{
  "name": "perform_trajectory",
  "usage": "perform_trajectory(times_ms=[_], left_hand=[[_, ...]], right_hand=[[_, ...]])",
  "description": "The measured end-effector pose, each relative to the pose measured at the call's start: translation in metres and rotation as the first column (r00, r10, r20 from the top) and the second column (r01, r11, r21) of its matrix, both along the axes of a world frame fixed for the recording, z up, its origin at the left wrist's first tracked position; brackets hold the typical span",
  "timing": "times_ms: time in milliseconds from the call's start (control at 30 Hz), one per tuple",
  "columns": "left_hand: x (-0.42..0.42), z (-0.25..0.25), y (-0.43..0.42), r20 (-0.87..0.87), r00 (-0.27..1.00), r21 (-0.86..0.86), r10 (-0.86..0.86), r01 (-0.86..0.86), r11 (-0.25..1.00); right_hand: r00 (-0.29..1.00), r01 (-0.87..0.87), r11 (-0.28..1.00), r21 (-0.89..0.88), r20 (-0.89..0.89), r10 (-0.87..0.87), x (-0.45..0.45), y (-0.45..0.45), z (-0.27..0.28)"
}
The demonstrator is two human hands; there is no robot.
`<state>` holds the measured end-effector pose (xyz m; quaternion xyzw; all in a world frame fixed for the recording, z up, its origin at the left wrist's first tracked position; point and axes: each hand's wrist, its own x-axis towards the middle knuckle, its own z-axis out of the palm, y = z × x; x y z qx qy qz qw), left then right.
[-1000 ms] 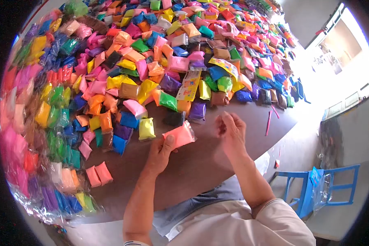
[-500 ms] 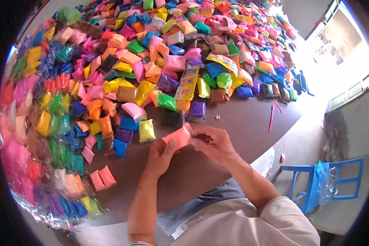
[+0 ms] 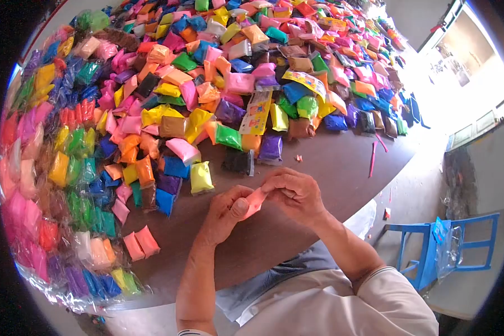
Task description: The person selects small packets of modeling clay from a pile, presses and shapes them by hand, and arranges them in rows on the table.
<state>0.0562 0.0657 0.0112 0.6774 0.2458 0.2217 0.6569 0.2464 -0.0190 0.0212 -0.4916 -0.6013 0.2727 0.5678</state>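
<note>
A small coral-pink packet (image 3: 253, 204) is held between both hands above the brown table (image 3: 207, 252). My left hand (image 3: 229, 213) is closed round its lower left end, thumb on top. The fingers of my right hand (image 3: 290, 193) pinch its upper right end. Just beyond the hands lie a black packet (image 3: 238, 161), a yellow-green packet (image 3: 201, 177) and a purple packet (image 3: 270, 148). Two coral packets (image 3: 141, 243) lie side by side to the left of my left forearm.
A large heap of colourful packets (image 3: 241, 84) covers the far part of the table, with rows of bagged packets (image 3: 78, 196) along the left. Thin pink strips (image 3: 372, 159) lie near the right edge. A blue stool (image 3: 425, 257) stands on the floor at the right.
My right hand came in from the right and took hold of the packet's end. The packet has since turned and more of it is covered by the fingers. A small scrap now lies on the table.
</note>
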Motion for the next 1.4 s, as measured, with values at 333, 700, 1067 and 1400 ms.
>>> perform_trajectory(times_ms=[333, 700, 1067, 1400], left_hand=[[0.001, -0.006, -0.003, -0.067, 0.997, 0.064, 0.029, -0.024, 0.998], [0.003, -0.012, -0.004, -0.093, 0.995, 0.078, 0.048, -0.041, 0.996], [0.006, -0.014, -0.004, -0.101, 0.991, 0.171, 0.085, -0.067, 0.983], [0.005, -0.014, -0.005, -0.147, 0.983, 0.216, 0.105, -0.072, 0.974]], right_hand=[[0.939, 0.080, 0.986, -0.150, -0.321, -0.125, -0.025, -0.001, -0.014], [0.660, -0.343, 0.861, -0.376, -0.749, -0.064, -0.003, -0.015, -0.015], [0.704, -0.331, 0.866, -0.375, -0.709, -0.038, 0.002, -0.014, -0.011], [0.732, -0.334, 0.842, -0.423, -0.680, -0.052, 0.005, -0.011, -0.004]])
